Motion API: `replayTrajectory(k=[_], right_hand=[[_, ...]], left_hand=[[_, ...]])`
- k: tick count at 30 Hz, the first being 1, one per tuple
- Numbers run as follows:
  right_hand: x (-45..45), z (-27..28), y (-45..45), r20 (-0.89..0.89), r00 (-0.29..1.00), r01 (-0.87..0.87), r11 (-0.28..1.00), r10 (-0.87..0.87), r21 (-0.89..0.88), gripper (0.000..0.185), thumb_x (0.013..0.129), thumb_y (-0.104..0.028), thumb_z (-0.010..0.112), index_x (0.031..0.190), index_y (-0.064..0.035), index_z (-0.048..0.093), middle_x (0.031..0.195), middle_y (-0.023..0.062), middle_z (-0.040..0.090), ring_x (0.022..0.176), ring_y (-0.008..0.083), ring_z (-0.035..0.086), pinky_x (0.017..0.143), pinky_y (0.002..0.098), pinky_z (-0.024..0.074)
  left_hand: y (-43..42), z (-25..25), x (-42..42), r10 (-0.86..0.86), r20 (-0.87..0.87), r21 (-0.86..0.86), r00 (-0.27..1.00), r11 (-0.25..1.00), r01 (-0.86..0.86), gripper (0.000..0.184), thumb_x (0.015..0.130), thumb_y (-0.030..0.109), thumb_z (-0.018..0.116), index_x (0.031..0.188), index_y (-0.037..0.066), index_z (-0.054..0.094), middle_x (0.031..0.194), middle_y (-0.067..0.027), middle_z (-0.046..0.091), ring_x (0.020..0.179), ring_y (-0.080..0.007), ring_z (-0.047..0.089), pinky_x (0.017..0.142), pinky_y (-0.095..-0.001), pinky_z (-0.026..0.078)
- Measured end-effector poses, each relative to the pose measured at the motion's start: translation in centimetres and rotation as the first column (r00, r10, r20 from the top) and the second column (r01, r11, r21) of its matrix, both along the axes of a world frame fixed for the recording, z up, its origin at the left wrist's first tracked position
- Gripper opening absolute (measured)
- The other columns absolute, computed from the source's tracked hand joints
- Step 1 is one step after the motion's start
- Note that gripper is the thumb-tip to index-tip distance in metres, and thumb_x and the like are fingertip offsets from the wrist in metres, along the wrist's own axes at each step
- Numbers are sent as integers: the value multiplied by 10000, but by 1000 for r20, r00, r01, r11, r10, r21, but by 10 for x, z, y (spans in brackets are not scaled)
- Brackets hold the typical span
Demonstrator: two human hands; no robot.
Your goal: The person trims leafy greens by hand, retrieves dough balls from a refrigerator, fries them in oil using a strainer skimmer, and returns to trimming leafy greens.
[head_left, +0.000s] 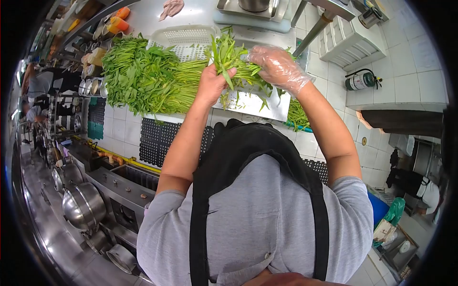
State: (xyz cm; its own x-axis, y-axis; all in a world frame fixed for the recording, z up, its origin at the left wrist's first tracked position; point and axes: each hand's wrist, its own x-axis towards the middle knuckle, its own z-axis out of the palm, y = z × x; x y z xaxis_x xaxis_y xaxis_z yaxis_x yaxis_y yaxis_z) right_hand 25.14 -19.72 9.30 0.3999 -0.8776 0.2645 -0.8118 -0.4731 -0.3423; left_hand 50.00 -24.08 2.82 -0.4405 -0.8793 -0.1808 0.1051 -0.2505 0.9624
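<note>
My left hand is bare and closed around leafy water spinach stems, thumb up, over the steel table. Opposite it, my right hand wears a clear plastic glove and has its fingers curled on the stem side of the same bunch; its fingertips are partly hidden. A large pile of water spinach lies to the left, leaves outward and stems toward my left hand. Behind the pile is a white perforated basket. Cut bits of stem are scattered on the steel tabletop below my hands.
More stems sit low beside the table's right edge. A metal pan stands at the back, near a table post. A black rubber mat covers floor at the left. Pots and a stove lie behind; people work farther off.
</note>
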Motion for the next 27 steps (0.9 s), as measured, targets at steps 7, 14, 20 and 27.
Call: replayTrajectory(k=[7,14,20,27], right_hand=[[14,-9,1,10,981,195,981,-195,7,347,883,-42,708,1230,-50,722,1258,175,735,1144,383,723,992,479,574],[-60,-23,-8,649,524,516,812,-551,273,163,1054,-167,700,1177,-62,721,971,95,780,864,191,761,799,350,609],[-38,31,30,705,497,375,858,-506,351,184,1053,-163,730,1227,-102,722,968,50,752,726,113,711,617,332,594],[2,1,22,77,994,95,974,-81,-207,422,764,-52,756,1179,-126,763,1120,127,724,1005,358,732,856,486,592]], left_hand=[[6,-18,-5,1,11,-227,1000,974,1,213,1074,205,732,1185,25,752,888,49,695,708,-33,535,616,-226,424],[2,-17,16,58,-76,78,995,996,-52,158,1073,195,733,1126,47,714,790,65,593,606,-52,461,546,-256,379],[-5,-18,10,100,-165,130,981,988,-79,124,1050,133,743,1091,82,638,735,74,491,547,-43,376,502,-247,282],[-4,-4,-7,35,-164,100,986,995,-18,108,1026,115,762,1014,82,660,739,79,522,544,-31,382,503,-251,291]])
